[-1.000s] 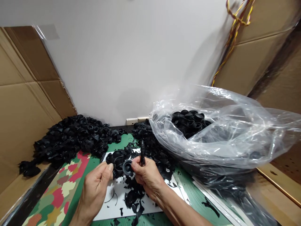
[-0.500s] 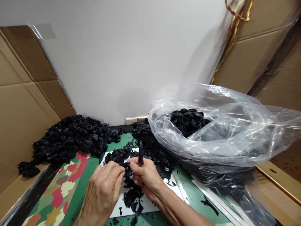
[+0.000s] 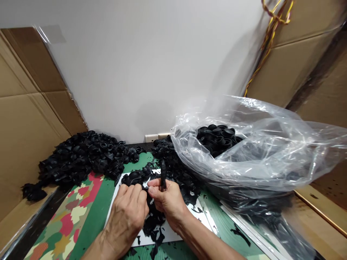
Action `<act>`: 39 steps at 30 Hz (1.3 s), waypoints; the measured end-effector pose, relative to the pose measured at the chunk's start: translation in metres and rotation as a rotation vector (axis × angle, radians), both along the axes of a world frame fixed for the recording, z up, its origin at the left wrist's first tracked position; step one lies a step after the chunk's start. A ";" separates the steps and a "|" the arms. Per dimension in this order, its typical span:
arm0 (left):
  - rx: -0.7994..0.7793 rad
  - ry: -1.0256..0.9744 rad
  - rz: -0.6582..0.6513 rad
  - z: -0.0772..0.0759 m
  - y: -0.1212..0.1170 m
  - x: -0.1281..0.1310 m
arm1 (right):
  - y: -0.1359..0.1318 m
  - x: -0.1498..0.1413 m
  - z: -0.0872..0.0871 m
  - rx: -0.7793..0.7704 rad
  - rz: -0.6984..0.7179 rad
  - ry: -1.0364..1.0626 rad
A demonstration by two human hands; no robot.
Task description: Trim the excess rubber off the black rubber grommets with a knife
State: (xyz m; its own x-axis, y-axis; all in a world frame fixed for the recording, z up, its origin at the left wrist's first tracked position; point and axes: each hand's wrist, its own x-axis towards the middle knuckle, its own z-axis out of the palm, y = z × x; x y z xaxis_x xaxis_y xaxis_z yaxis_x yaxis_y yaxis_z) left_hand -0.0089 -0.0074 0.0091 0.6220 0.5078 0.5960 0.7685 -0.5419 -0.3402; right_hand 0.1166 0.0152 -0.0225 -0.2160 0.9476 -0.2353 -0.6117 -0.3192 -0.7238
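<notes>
My left hand (image 3: pixel 130 206) is curled, knuckles up, over the white sheet. A black ribbed rubber part is pinched in it, mostly hidden behind the fingers. My right hand (image 3: pixel 169 202) faces it, thumb and forefinger close together at the part's edge. A slim black tool (image 3: pixel 163 172) stands upright out of the right fist; its working end is hidden. Just beyond the left knuckles lie several black rubber parts (image 3: pixel 135 176). Torn black scraps (image 3: pixel 154 224) cover the white sheet (image 3: pixel 173 234) below and between the hands.
At the left, a big heap of black rubber parts (image 3: pixel 81 159) rests against cardboard (image 3: pixel 27 83). A clear plastic bag (image 3: pixel 271 173) of round black parts (image 3: pixel 217 137) stands at the right. Black scraps (image 3: pixel 187 180) pile beside it on the green table top (image 3: pixel 94 220).
My left hand has rolled over and its fingers have curled in, covering the rubber part that showed between the hands. The right hand has barely moved and keeps the tool.
</notes>
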 end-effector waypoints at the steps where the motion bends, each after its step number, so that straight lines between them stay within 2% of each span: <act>1: -0.012 -0.032 0.003 -0.001 0.000 -0.001 | 0.000 0.000 0.000 0.007 -0.003 0.006; 7: -0.157 -0.339 0.015 -0.006 -0.002 -0.008 | 0.002 0.000 0.000 -0.042 0.006 0.064; 10: -0.254 -0.407 0.018 -0.004 -0.003 -0.010 | 0.003 -0.001 -0.002 -0.072 0.042 0.096; 12: -0.259 -0.419 -0.002 -0.002 -0.004 -0.011 | 0.003 -0.001 -0.003 -0.085 0.063 0.109; 17: -0.249 -0.350 -0.042 0.002 -0.004 -0.013 | 0.004 0.000 -0.002 -0.101 0.073 0.125; 22: -0.191 -0.206 -0.024 0.003 -0.005 -0.011 | 0.004 0.001 -0.004 -0.089 0.062 0.101; 27: -0.115 -0.049 0.012 0.004 -0.003 -0.005 | 0.001 -0.002 -0.003 -0.024 0.009 0.003; 31: -0.043 -0.015 0.037 -0.002 0.001 -0.001 | -0.002 -0.003 0.002 0.038 -0.062 -0.099; 33: -0.013 -0.067 0.043 -0.006 0.001 0.000 | -0.002 -0.002 0.003 0.059 -0.082 -0.134; 35: -0.056 -0.197 0.048 -0.007 0.001 -0.001 | 0.000 -0.001 0.004 0.080 -0.098 -0.149; 39: -0.316 -0.707 0.096 -0.005 0.000 -0.012 | 0.006 0.004 0.002 0.055 -0.100 -0.104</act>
